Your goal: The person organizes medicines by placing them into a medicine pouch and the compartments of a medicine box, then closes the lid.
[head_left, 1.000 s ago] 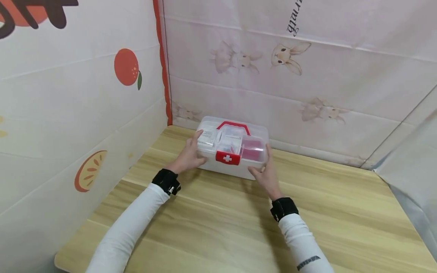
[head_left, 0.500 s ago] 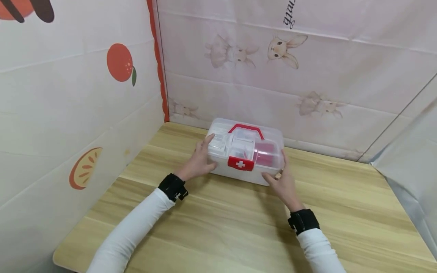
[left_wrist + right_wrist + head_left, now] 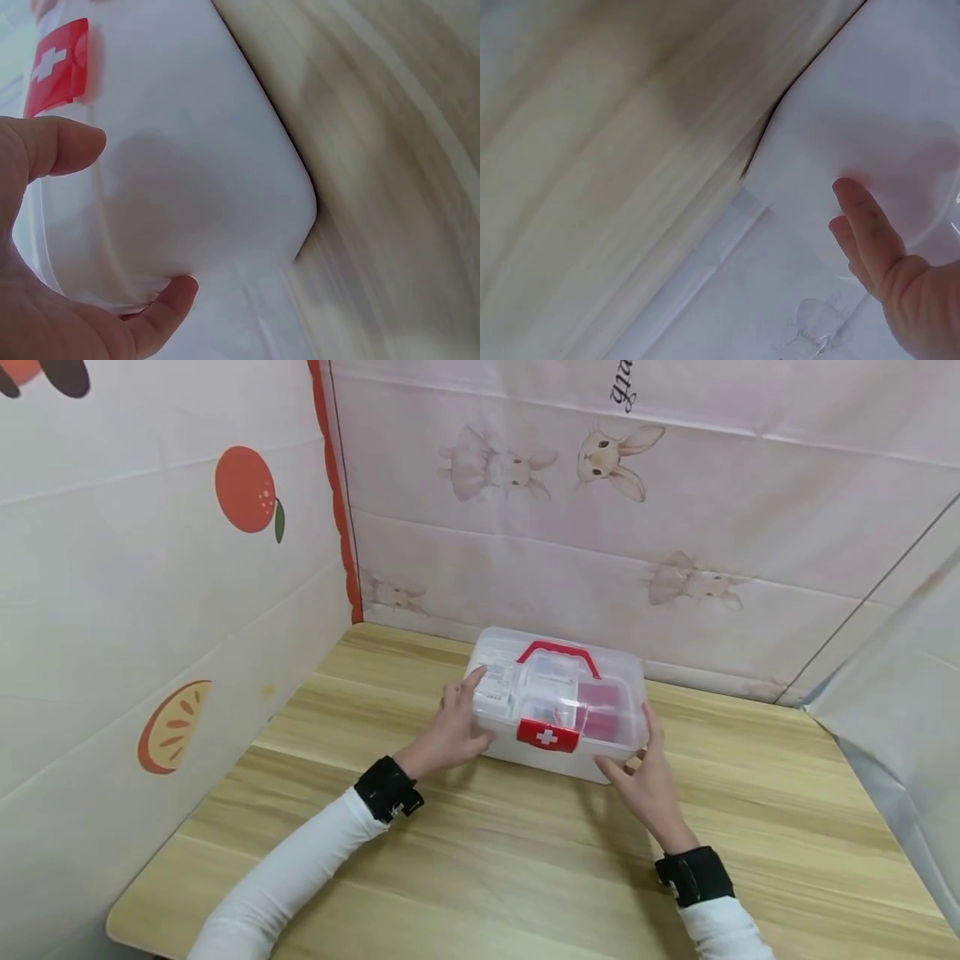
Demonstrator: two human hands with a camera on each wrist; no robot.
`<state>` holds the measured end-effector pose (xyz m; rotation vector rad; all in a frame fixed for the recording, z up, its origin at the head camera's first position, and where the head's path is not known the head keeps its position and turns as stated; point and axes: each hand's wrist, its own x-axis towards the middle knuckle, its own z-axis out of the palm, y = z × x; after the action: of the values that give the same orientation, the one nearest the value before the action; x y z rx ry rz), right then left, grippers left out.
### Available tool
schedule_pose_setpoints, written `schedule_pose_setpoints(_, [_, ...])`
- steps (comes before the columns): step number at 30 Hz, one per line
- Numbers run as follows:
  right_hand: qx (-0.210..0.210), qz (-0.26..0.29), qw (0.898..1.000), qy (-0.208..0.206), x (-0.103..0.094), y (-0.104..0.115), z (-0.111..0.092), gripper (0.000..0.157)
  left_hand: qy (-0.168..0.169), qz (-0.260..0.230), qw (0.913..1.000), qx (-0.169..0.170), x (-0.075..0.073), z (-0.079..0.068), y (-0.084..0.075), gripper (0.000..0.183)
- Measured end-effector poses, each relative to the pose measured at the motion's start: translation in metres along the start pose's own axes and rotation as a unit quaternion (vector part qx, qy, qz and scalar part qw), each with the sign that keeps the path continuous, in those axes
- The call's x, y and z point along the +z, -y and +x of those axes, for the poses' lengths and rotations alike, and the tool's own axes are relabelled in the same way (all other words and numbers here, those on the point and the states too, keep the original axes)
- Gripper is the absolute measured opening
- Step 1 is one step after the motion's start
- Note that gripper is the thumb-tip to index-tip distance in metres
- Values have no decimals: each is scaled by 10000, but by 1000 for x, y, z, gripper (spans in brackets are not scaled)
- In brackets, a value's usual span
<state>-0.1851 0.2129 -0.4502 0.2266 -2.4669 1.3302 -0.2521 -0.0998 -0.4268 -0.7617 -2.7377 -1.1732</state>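
Observation:
A first-aid box (image 3: 555,697) with a clear lid and white base stands on the wooden table near the back wall. Its red latch (image 3: 547,737) bears a white cross, and a red handle (image 3: 558,647) lies flat on top. Through the lid show white packs (image 3: 495,681) and a pinkish-red item (image 3: 597,710). My left hand (image 3: 447,727) grips the box's left end, thumb at the front, a finger up at the lid's edge. My right hand (image 3: 648,785) holds the opposite end, its thumb on the front corner. In the left wrist view, fingertips touch the white side wall (image 3: 202,165).
The wooden table (image 3: 465,877) stretches in front of the box and to both sides. Printed cloth walls stand behind (image 3: 420,552) and at the left (image 3: 97,635). A pale cloth (image 3: 900,710) hangs along the right edge.
The box has slid to the right and slightly toward me, both hands moving along with it and keeping their hold. The head view has shifted a little too.

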Motion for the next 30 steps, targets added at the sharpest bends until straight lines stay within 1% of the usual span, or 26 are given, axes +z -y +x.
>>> schedule_pose_setpoints(7, [-25,-3,10000,54,-10,-1,-12,107,-28,209,9998,50,7,-9,-7,104])
schedule_pose_setpoints(12, [-194,-91,9998,13,-15,-3,-16,110,-145,309,9993,138,11,-14,-11,102])
schedule_pose_setpoints(16, [-243,-276,9993,-123,-16,-5,-18,113,-270,528,9974,397,13,-17,-9,99])
schedule_pose_setpoints(18, [-332,-449,9982,-240,-15,-5,-18,114,-397,843,9937,617,12,-18,-7,98])
schedule_pose_setpoints(20, [-523,-647,9958,-371,-14,-4,-18,114,-588,1299,9854,934,10,-18,-4,99])
schedule_pose_setpoints(21, [-656,-815,9936,-430,-14,-5,-18,114,-697,1558,9788,1128,8,-18,-3,99])
schedule_pose_setpoints(23, [-993,-1228,9862,-491,-14,-5,-16,114,-913,2150,9599,1548,5,-16,-1,101])
schedule_pose_setpoints(25, [-1321,-1642,9761,-535,-15,-7,-15,114,-1062,2603,9399,1940,1,-12,1,102])
schedule_pose_setpoints(27, [-1584,-1995,9653,-580,-16,-9,-13,114,-1104,2943,9226,2235,-1,-8,2,103])
schedule_pose_setpoints(28, [-1685,-2086,9615,-595,-17,-9,-12,114,-1088,3071,9164,2327,-2,-6,2,103])
schedule_pose_setpoints(30, [-1790,-2113,9588,-638,-18,-11,-11,113,-1049,3213,9082,2467,-3,-3,2,103])
